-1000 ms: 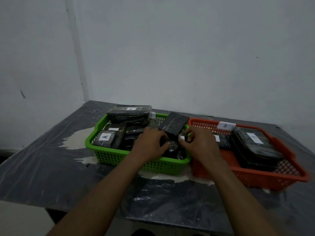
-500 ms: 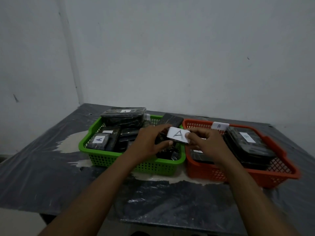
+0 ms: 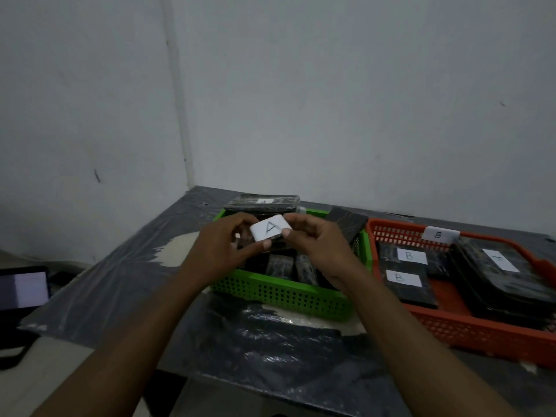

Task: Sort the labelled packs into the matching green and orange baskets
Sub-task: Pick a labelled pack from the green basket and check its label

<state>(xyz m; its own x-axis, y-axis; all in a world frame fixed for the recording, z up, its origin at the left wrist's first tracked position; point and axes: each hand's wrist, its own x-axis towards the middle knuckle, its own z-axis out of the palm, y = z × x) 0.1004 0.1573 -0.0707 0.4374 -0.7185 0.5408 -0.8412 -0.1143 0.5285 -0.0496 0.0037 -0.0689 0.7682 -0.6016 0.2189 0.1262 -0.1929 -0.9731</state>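
Note:
Both my hands hold a small white label marked A [image 3: 270,231] above the green basket [image 3: 288,296]. My left hand [image 3: 224,251] pinches its left and lower edge. My right hand [image 3: 317,245] pinches its right edge. The green basket holds several dark wrapped packs, one with an A label at the back [image 3: 264,203]. To the right stands the orange basket [image 3: 469,329] with a B tag [image 3: 438,234] on its far rim. Inside it lie dark packs labelled B [image 3: 410,256], [image 3: 401,278].
A black plastic sheet [image 3: 270,350] covers the table, which sits in a corner of white walls. A lit screen [image 3: 22,288] stands off the table's left edge. A dark pack [image 3: 349,225] leans on the green basket's right rim.
My hands lifted the white A label out of the green basket and brought it up between them. The view has shifted, so both baskets now sit further right.

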